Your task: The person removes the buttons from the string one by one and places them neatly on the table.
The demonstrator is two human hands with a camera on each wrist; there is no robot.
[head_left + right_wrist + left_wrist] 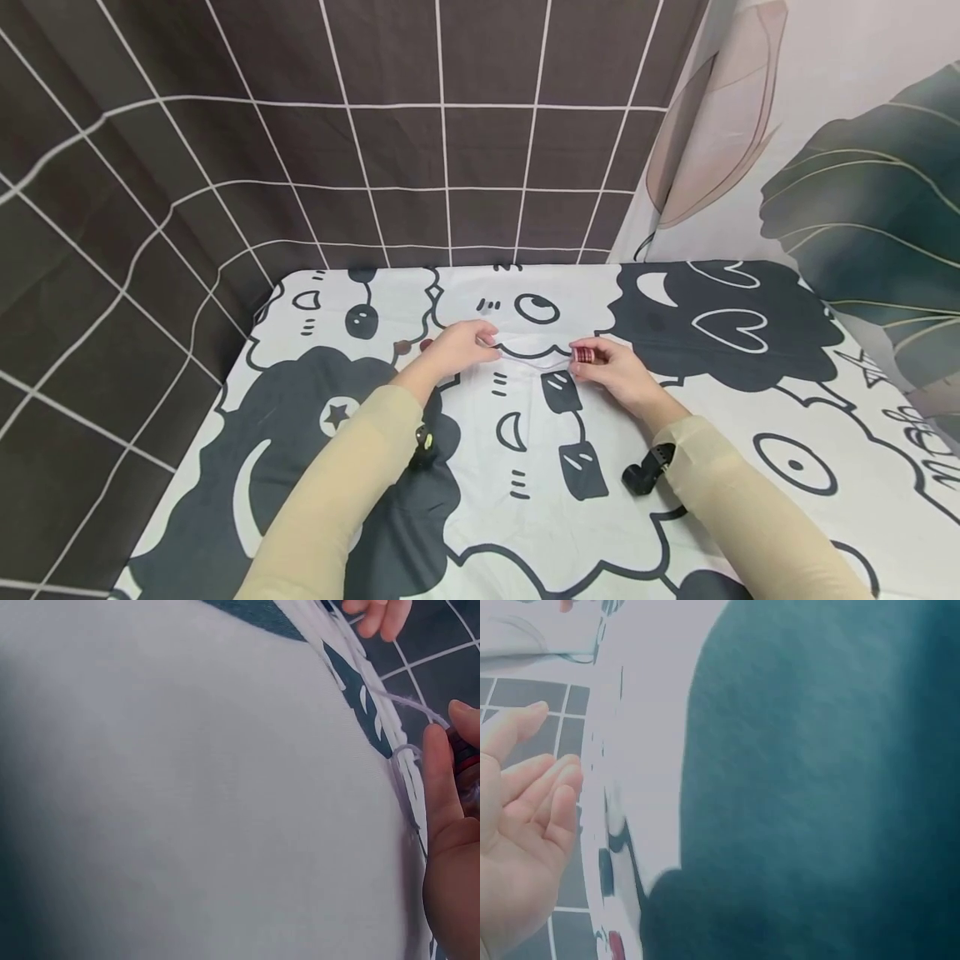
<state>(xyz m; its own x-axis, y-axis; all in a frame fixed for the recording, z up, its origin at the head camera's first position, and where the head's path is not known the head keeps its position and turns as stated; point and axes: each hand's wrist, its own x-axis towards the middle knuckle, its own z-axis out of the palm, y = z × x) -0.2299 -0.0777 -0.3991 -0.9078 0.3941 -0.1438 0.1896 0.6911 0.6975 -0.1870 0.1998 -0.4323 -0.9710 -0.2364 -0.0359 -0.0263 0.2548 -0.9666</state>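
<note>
My right hand (pixel 618 375) pinches a small dark red cylinder with pale stripes (pixel 583 355) between thumb and fingers. In the right wrist view the cylinder (pixel 466 756) is partly hidden by the fingers, and a thin pale cord (pixel 409 700) runs from it. The cord (pixel 536 364) stretches toward my left hand (pixel 453 346) in the head view. In the left wrist view, the left hand (pixel 529 832) has its thumb apart from loosely bent fingers, with nothing visible between them. A small dark red round thing (pixel 426 343) lies just beside the left hand.
The table has a black-and-white cartoon cloth (pixel 517 517). Beside the red round thing shows a brownish spot (pixel 402 347), too small to tell. A dark grid-patterned curtain (pixel 390 142) hangs behind and left; a leaf-print curtain (pixel 862 192) hangs at the right.
</note>
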